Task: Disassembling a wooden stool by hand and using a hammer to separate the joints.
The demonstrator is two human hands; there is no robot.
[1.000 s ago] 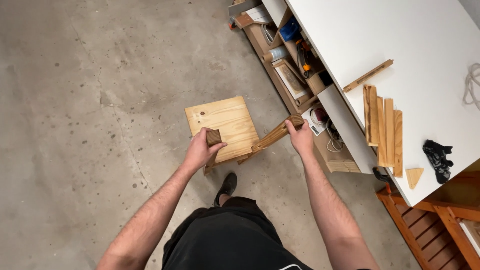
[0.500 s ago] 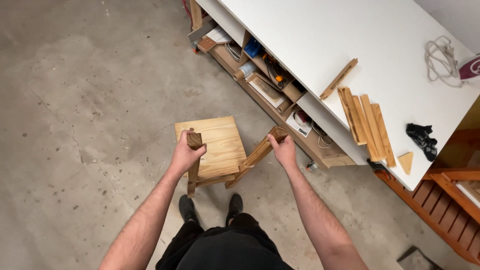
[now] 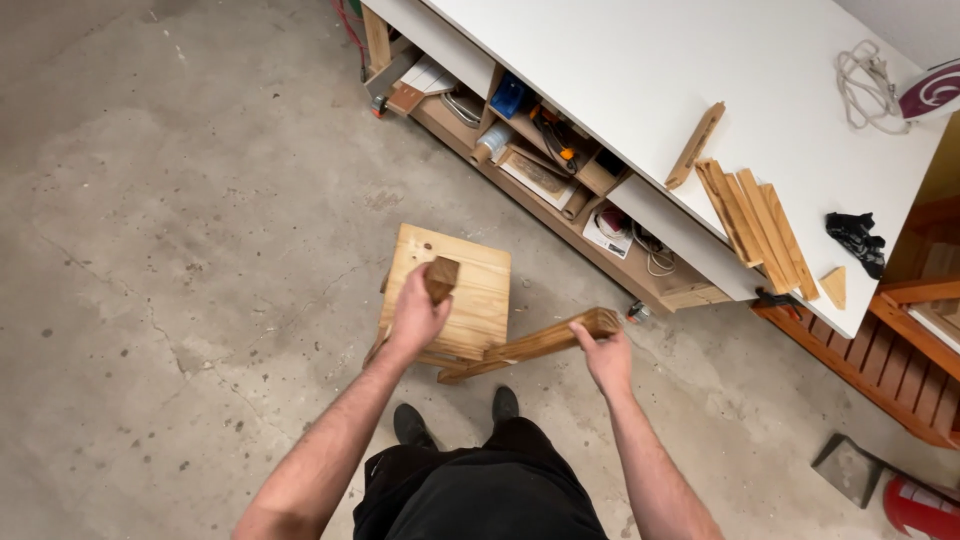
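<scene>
2 hands, left hand [image 3: 415, 318] and right hand [image 3: 605, 358], each gripping a leg of the stool [image 3: 450, 300], now lower, mid-frame, nearer the floor [image 3: 180, 250].

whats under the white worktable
Open shelves under the white worktable hold a blue box, a roll, tools, papers and a coiled cable. The top hides anything further back.
</scene>
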